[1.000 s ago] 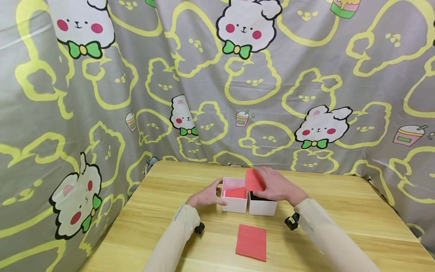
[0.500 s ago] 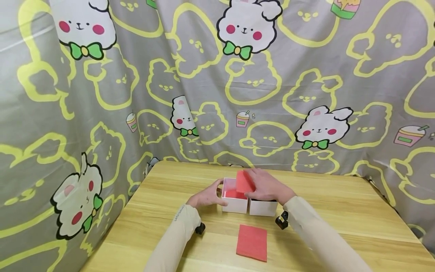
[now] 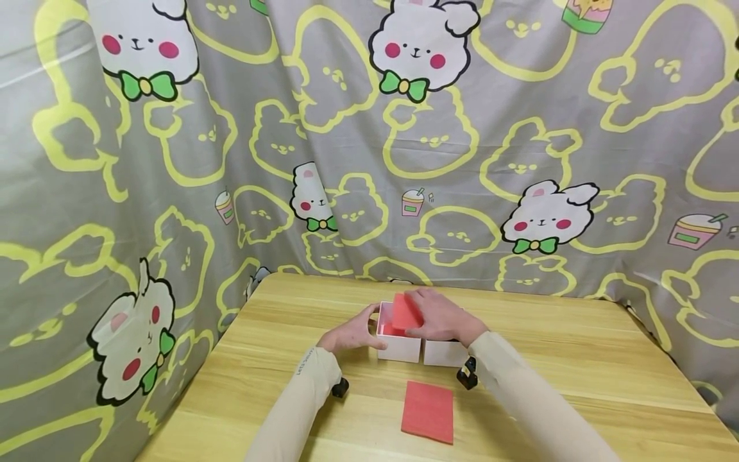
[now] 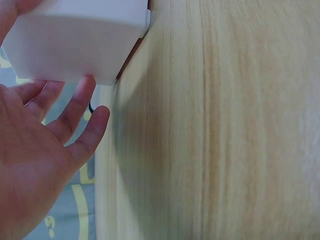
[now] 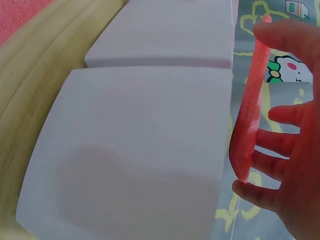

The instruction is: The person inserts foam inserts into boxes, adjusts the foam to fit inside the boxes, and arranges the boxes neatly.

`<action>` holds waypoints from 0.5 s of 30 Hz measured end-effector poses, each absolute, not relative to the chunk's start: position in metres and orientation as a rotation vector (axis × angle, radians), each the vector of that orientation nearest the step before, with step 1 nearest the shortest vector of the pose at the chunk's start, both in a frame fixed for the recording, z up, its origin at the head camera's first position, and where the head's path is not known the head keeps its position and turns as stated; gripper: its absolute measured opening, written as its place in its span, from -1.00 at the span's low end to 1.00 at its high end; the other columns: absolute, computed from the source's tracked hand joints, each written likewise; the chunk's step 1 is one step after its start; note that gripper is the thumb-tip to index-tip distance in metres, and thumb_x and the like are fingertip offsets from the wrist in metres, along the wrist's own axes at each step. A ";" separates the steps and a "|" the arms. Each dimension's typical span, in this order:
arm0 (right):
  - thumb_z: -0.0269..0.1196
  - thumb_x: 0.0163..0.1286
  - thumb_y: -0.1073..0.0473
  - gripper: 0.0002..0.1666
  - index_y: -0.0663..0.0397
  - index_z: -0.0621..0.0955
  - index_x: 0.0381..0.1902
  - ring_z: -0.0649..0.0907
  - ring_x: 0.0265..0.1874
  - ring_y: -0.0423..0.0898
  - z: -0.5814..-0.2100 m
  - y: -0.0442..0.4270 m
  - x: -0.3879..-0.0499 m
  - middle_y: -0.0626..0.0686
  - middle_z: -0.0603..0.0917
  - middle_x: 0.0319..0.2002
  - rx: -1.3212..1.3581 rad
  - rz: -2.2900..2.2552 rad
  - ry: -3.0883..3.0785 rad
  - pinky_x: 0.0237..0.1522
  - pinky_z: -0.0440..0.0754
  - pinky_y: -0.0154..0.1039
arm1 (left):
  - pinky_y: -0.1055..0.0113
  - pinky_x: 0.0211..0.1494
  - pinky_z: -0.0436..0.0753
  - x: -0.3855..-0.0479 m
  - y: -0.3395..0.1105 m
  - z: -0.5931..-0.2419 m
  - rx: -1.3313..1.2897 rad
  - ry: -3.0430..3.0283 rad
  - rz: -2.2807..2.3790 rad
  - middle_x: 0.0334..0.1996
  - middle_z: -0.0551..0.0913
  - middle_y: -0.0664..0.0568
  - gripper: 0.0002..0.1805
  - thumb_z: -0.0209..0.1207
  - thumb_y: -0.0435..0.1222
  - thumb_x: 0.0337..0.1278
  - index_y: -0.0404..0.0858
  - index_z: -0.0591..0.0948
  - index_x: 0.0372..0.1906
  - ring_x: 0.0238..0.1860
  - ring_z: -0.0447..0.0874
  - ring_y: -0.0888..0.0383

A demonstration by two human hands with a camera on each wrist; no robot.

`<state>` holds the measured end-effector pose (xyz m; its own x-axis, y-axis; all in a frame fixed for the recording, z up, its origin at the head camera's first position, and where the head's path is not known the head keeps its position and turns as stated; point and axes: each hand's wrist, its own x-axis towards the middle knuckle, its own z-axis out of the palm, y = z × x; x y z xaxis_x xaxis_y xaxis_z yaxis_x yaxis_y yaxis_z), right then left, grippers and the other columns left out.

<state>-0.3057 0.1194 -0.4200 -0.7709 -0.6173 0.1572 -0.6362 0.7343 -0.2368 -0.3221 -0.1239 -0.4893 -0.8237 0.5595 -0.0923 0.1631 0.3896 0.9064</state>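
Two white open-topped boxes stand side by side. My left hand [image 3: 353, 332] holds the left box [image 3: 399, 348], thumb at its front and fingers around its left side. In the left wrist view, fingertips touch the box wall [image 4: 75, 50]. My right hand [image 3: 441, 316] pinches a folded red cloth [image 3: 406, 311] between thumb and fingers, tilted over the left box's opening. The right wrist view shows this red cloth [image 5: 250, 110] edge-on. Another red piece [image 3: 389, 330] partly shows inside the left box. My right hand covers most of the right box's [image 3: 444, 353] opening.
A flat red square cloth [image 3: 427, 412] lies on the wooden table [image 3: 577, 372] in front of the boxes. A patterned grey curtain [image 3: 346, 141] hangs behind and to the left of the table.
My right hand has moved left and slightly down with the red cloth, from above the right box to over the left box. My left hand stays on the left box.
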 end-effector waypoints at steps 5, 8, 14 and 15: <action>0.30 0.12 -0.19 -0.05 0.16 0.28 0.36 0.45 0.04 0.06 -0.423 0.113 -0.307 0.16 0.41 0.20 1.027 0.428 -2.906 -0.04 0.47 -0.02 | 0.19 0.08 0.47 -0.322 -0.124 -0.488 0.633 2.275 1.405 0.28 0.25 0.00 0.09 0.43 -0.24 -0.11 -0.11 -0.02 0.47 0.16 0.36 0.06; 0.30 0.11 -0.20 -0.04 0.16 0.29 0.35 0.46 0.02 0.05 -0.424 0.110 -0.307 0.16 0.43 0.17 1.031 0.426 -2.913 -0.07 0.47 -0.03 | 0.20 0.06 0.48 -0.321 -0.123 -0.488 0.641 2.275 1.404 0.28 0.24 0.02 0.09 0.43 -0.22 -0.11 -0.09 -0.02 0.48 0.15 0.37 0.07; 0.28 0.10 -0.23 -0.03 0.14 0.29 0.36 0.46 -0.05 0.00 -0.427 0.105 -0.310 0.12 0.44 0.14 1.017 0.403 -2.930 -0.14 0.47 -0.10 | 0.21 0.04 0.49 -0.321 -0.124 -0.488 0.653 2.268 1.411 0.27 0.25 0.04 0.08 0.43 -0.23 -0.11 -0.08 0.00 0.47 0.13 0.38 0.08; 0.28 0.10 -0.24 -0.03 0.13 0.28 0.36 0.46 -0.06 -0.01 -0.428 0.104 -0.310 0.12 0.44 0.14 1.014 0.393 -2.933 -0.15 0.47 -0.11 | 0.21 0.03 0.50 -0.321 -0.124 -0.488 0.652 2.267 1.413 0.27 0.26 0.04 0.07 0.43 -0.23 -0.11 -0.08 0.00 0.47 0.12 0.39 0.08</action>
<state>-0.3103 0.1038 -0.4280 -0.7898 -0.6062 0.0938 -0.6095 0.7583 -0.2313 -0.3213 -0.1242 -0.4881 -0.8159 0.5726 -0.0804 0.1798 0.3834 0.9059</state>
